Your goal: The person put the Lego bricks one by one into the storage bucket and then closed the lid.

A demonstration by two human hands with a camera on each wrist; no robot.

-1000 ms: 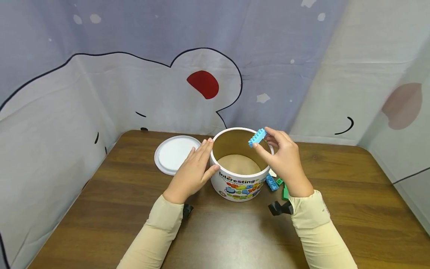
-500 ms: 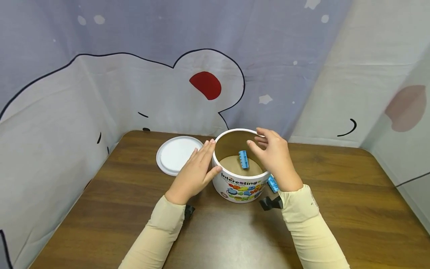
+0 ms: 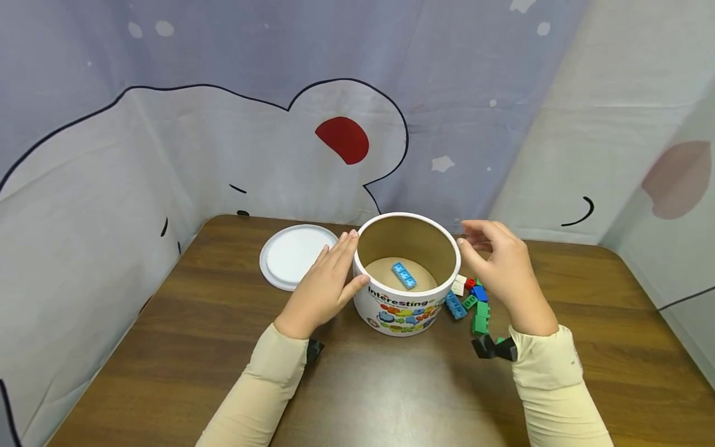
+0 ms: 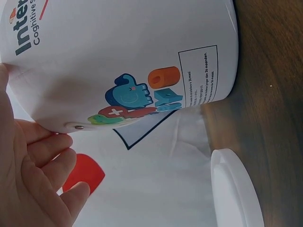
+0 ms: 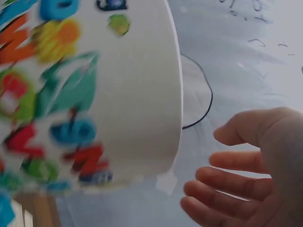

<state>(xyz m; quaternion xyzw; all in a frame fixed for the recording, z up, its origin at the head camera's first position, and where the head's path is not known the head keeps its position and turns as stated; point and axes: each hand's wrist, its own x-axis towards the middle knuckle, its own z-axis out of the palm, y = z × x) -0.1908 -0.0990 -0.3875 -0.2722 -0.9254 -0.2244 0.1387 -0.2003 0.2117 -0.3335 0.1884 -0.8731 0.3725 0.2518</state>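
Pale-blue brick (image 3: 404, 275) lying inside the white tub (image 3: 385, 326)

Tub stands upright on the brown bench (image 3: 167, 347), its mouth uncovered, lettering and coloured pictures on the wall. Brick lies on the tub floor, slanting from far left to near right.

Left hand (image 3: 321, 285): fingers extended, touching the tub's left side at the rim; grip released, just resting there.

Right hand (image 3: 503, 267): just right of the tub, apart from it, fingers loosely bent, thumb apart from them. Grip released, holding nothing.

Below the right hand, right of the tub: a second blue brick (image 3: 455, 305) beside the wall, a white piece (image 3: 458, 285), a red piece (image 3: 470, 284), a dark-blue block (image 3: 480, 293) and green blocks (image 3: 480, 318), some partly hidden by the hand.

White lid (image 3: 298, 254) lies flat, left of the tub. Printed cloth (image 3: 262, 155) hangs along the far side.
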